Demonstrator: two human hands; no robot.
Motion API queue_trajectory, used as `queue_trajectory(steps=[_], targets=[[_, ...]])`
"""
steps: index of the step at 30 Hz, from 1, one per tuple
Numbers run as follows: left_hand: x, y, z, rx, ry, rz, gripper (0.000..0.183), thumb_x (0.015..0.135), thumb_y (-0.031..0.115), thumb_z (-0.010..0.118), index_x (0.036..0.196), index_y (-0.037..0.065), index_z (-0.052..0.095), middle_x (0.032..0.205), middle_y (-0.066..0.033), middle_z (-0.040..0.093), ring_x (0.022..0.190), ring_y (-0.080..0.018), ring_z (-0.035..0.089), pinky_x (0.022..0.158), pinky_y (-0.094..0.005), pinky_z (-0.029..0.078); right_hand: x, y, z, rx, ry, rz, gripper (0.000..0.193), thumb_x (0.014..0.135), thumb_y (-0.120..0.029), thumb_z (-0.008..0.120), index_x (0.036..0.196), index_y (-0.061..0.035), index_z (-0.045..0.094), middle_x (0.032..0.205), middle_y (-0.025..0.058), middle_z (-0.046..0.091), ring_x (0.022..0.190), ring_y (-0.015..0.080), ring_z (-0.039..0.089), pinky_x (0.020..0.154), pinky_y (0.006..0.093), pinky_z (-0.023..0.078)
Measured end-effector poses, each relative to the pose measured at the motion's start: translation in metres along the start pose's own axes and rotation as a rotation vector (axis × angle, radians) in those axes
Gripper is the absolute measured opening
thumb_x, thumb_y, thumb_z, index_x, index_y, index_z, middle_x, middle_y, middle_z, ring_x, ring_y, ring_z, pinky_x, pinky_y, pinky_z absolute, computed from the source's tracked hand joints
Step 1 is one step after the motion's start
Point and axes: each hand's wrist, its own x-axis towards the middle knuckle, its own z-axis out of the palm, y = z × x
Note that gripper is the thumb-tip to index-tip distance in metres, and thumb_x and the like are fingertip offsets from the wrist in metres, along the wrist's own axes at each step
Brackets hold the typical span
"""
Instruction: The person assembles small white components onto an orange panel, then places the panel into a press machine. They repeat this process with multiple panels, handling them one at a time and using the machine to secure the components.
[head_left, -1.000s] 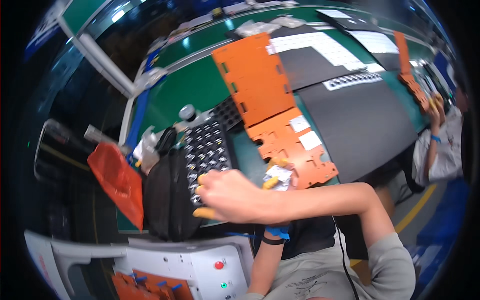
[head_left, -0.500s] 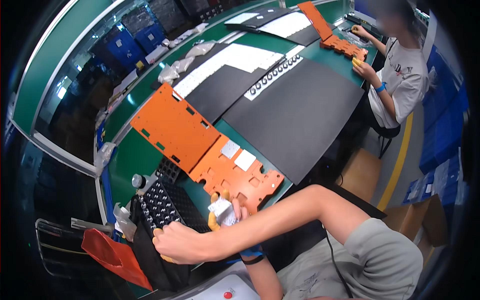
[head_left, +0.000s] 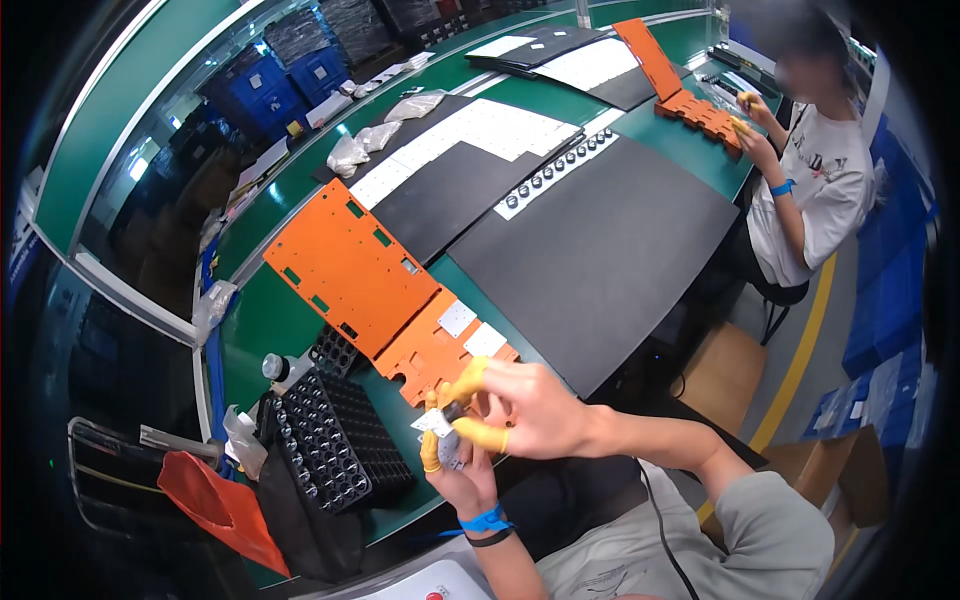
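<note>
The left fingers (head_left: 431, 450) are curled around a few small white pieces (head_left: 447, 448), and the right fingers (head_left: 482, 434) pinch a small dark part (head_left: 453, 410) right against the top of them, thumb on the near side and index finger on the far side. Several fingertips wear yellow covers (head_left: 470, 379). The white pieces sit between the two sets of fingers, held up over the near edge of the desk (head_left: 383, 517); how many there are is hard to tell.

Just beyond the fingers is an orange board (head_left: 412, 362), with two white cards (head_left: 457, 318) lying on it. Its other orange panel (head_left: 350, 265) stretches farther away and to the left of the fingers. To their left, nearby, is a black tray (head_left: 385, 447) with rows of round holes, many filled with shiny round parts (head_left: 318, 440). Past that tray, farther left, are a dark bag (head_left: 305, 525) and a red bag (head_left: 215, 495). A large black mat (head_left: 600, 250) lies beyond the fingers and to the right. Well apart from them, at the far right, another person (head_left: 815, 190) works at a similar orange board (head_left: 695, 112).
</note>
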Motion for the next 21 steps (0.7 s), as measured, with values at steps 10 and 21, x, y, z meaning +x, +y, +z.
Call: queue_trajectory(steps=[10,21], targets=[[-0.012,-0.01,0.026,0.299,-0.164,0.086,0.06,0.099,0.026,0.056,0.151,0.005,0.032,0.13,-0.005,0.056,0.064,-0.0056,0.038,0.05,-0.0191,0.033,-0.008,0.024,-0.032,0.184,-0.079,0.138,0.032,0.08,0.001,0.071,0.112,-0.0022,0.068,0.098,0.0085,0.061,0.076,0.0146,0.057,0.061,0.0272,0.049],[-0.018,-0.007,0.041,0.581,-0.229,0.179,0.072,0.09,0.025,0.072,0.148,0.006,0.035,0.124,-0.0127,0.058,0.075,-0.0089,0.056,0.052,-0.0186,0.044,-0.009,0.029,-0.031,0.249,-0.186,0.106,0.035,0.089,-0.004,0.07,0.124,-0.0065,0.069,0.103,0.0099,0.06,0.084,0.0179,0.064,0.07,0.0294,0.057]])
